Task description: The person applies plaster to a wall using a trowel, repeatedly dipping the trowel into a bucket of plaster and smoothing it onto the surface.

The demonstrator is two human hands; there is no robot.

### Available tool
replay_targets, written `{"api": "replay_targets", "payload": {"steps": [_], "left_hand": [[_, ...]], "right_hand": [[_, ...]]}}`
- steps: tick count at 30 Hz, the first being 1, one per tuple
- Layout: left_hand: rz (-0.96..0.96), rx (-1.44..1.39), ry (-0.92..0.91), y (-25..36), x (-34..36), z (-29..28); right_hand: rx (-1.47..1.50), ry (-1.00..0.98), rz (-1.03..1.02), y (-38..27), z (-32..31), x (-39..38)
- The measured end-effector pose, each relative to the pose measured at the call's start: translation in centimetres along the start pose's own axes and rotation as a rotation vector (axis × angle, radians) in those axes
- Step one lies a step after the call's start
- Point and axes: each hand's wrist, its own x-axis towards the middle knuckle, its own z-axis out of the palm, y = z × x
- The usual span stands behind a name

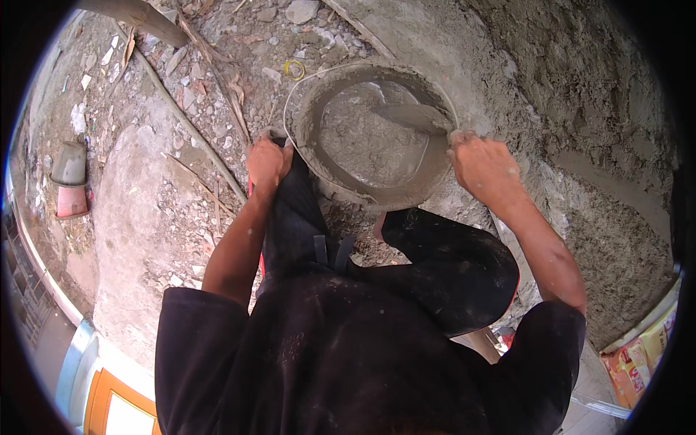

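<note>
A round bucket (406, 194) caked with grey mud stands in front of me, its thin wire handle (288, 109) lying out to the left. Wet grey mortar (348, 134) lies inside it. The mortar-coated blade of a trowel (415, 114) dips in at the right side of the bucket. My right hand (487, 167) is closed at the right rim, where the trowel's handle end meets it; the fist hides the handle. At the bucket's left, my left hand (267, 163) rests at my knee, its fingers curled over the black trouser leg (293, 203).
A rough mortar-covered surface (580, 87) rises along the right. Rubble, thin sticks (181, 112) and a post (141, 20) lie left and ahead. A grey-and-pink bucket (71, 181) sits far left. Colourful packets (641, 362) show at lower right, an orange frame (109, 399) at lower left.
</note>
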Motion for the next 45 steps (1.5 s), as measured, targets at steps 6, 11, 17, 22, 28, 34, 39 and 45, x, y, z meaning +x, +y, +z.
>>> {"api": "replay_targets", "payload": {"steps": [6, 11, 17, 22, 28, 34, 39, 45], "left_hand": [[-0.011, 0.008, 0.037, 0.1, -0.2, -0.3], [-0.052, -0.015, 0.022, 0.6, -0.8, -0.9], [-0.069, -0.029, 0.006, 0.9, -0.7, -0.6], [-0.007, -0.021, 0.058, -0.2, -0.4, 0.3], [-0.039, 0.032, 0.085, -0.2, 0.1, 1.1], [-0.052, 0.027, 0.214, -1.1, 1.3, 3.5], [-0.136, 0.146, 0.147, -1.2, 0.5, 4.0], [-0.099, 0.089, 0.098, 0.1, 0.8, 3.2]], "right_hand": [[0.456, -0.265, -0.220, -1.1, 8.0, 3.8], [0.672, -0.278, -0.098, 0.2, 5.1, -0.9], [0.413, 0.128, 0.018, -0.7, 4.7, -0.2], [0.644, 0.313, -0.244, -0.4, -2.2, 0.6], [1.227, -0.298, 0.044, 12.0, -7.3, 8.1], [1.057, 0.543, 0.213, 19.0, -16.1, 7.7], [0.703, 0.772, 0.250, 17.3, -8.9, 6.4], [0.185, 0.386, 0.424, 18.3, 1.2, 14.7]]}}
